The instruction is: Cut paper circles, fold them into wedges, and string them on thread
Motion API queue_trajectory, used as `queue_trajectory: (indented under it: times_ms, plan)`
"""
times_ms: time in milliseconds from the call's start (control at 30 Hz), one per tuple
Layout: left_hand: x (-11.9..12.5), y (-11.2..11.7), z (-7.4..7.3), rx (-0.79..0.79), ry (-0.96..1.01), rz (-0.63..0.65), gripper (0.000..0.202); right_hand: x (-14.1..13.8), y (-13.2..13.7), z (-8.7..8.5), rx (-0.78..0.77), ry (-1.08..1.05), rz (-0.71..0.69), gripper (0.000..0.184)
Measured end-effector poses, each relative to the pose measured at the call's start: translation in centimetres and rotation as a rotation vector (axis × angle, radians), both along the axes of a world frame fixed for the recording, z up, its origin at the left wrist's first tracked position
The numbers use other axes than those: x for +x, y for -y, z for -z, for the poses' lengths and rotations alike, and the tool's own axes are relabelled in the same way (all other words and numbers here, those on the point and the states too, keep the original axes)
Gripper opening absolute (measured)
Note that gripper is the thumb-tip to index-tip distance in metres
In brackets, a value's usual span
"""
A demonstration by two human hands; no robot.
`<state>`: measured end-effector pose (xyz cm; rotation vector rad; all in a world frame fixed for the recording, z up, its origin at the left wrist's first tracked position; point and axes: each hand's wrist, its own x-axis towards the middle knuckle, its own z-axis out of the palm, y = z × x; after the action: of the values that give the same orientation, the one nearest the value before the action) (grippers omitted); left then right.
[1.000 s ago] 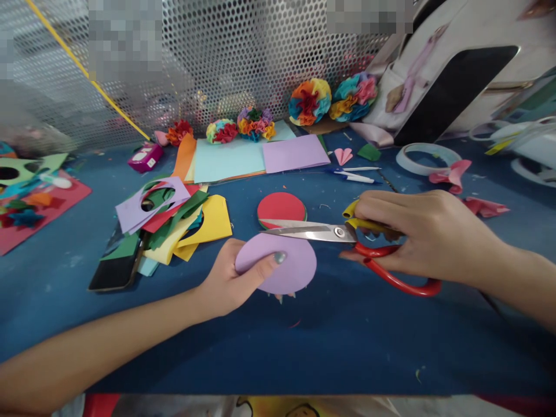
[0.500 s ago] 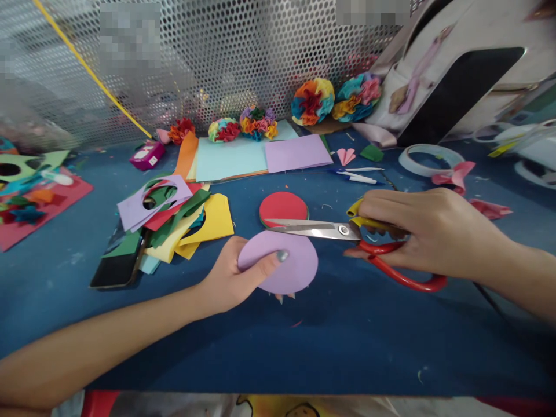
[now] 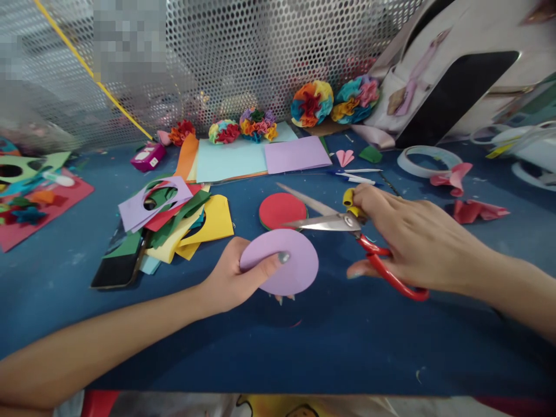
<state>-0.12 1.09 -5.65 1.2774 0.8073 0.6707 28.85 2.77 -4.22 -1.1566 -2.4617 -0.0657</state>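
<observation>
Back edge: perforated metal screen, with multicoloured paper flowers along its foot
Upper middle: pale blue card beside lilac card
Left of centre: cut paper scraps overlapping a black phone
Far left: red card under more scraps
Upper right: tape roll, folded pink paper, two pens on the counter

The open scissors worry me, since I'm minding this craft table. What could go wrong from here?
The open blades of the scissors, held in the right hand, sit just above the lilac paper disc gripped in the left hand. The left thumb lies on the disc near them, so a slip could nick it. The red paper disc lies just beside the blades and could get caught.
</observation>
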Motion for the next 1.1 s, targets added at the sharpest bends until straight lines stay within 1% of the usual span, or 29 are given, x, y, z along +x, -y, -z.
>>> queue_trajectory:
  times_ms: [100,200,367,600,767,867,1000,1100]
  plan:
    - [-0.09,0.12,0.40,0.029,0.000,0.008,0.036,-0.26,0.29,0.09,0.033,0.053,-0.022,0.057]
    - [-0.08,0.17,0.75,0.049,0.003,0.013,0.032,-0.56,0.68,-0.05,0.030,0.083,-0.034,0.051]
    - [0.04,0.11,0.93,0.075,-0.014,0.013,0.026,-0.65,0.93,0.06,0.066,0.097,-0.047,0.060]
    - [0.01,0.08,0.92,0.124,-0.034,0.023,0.028,-0.45,0.82,0.11,0.101,0.115,-0.039,0.060]
    - [0.08,0.08,0.82,0.137,-0.032,0.029,0.027,-0.25,0.84,-0.15,0.081,0.110,-0.035,0.064]
    - [0.09,0.08,0.82,0.136,-0.032,0.027,0.028,-0.16,0.79,-0.08,0.077,0.116,-0.037,0.062]
    - [0.11,0.08,0.79,0.130,-0.031,0.018,0.028,-0.15,0.72,0.08,0.070,0.090,-0.050,0.066]
    - [0.15,0.08,0.60,0.115,-0.037,0.031,0.029,-0.17,0.74,0.03,0.055,0.089,-0.063,0.064]
